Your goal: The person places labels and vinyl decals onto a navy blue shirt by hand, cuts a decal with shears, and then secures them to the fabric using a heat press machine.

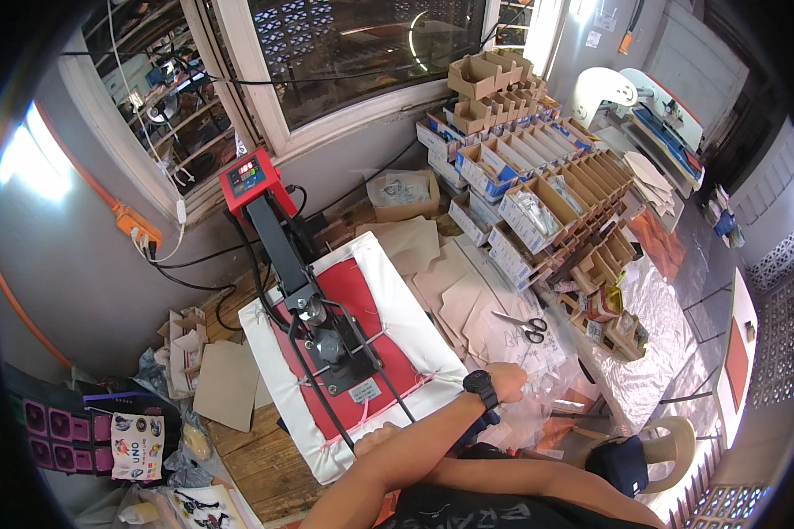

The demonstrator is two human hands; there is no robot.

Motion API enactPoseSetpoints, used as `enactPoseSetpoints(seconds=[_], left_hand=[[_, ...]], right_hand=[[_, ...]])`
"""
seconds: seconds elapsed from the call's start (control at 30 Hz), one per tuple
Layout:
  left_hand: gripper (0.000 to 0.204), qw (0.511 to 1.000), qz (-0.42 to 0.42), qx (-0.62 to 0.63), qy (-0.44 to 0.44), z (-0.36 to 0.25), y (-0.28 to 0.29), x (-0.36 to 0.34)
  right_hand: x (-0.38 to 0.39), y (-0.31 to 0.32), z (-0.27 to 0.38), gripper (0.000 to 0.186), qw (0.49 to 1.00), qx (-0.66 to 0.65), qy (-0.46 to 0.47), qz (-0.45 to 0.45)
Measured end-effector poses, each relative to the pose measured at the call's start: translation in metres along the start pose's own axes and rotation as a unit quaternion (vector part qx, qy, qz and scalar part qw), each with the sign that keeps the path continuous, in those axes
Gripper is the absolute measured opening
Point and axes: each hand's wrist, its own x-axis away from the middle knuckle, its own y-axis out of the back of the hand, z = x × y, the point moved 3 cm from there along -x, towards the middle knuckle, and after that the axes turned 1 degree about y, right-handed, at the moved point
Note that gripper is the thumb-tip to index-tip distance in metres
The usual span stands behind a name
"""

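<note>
Arms crossed here, left over right! The right hand is curled around the handle of the heat press on the wooden worktop, its red plate sitting over white cloth. Across to the right, the left hand, watch at the wrist, is at clear plastic sheets; fingers obscured, can't tell its grip. Scissors lie just beyond.
</note>
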Motion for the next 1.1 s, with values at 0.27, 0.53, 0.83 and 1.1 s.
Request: enactPoseSetpoints(seconds=[0.27,0.53,0.83,1.1], left_hand=[[0.028,1.000,-0.012,-0.007,0.006,0.002,-0.001,0.000],[0.030,0.999,-0.027,-0.021,0.007,0.009,-0.009,-0.004],[0.025,1.000,-0.020,-0.009,0.010,0.006,0.010,0.006],[0.033,0.999,0.001,-0.010,0.036,0.013,0.007,0.003]], right_hand=[[0.001,0.004,0.005,0.027,1.000,0.011,-0.002,-0.004],[0.001,-0.006,0.000,0.027,0.998,0.037,0.014,-0.049],[0.008,-0.011,-0.003,0.028,0.972,-0.004,0.100,-0.214],[0.006,-0.012,-0.004,0.027,0.985,0.001,0.071,-0.157]])
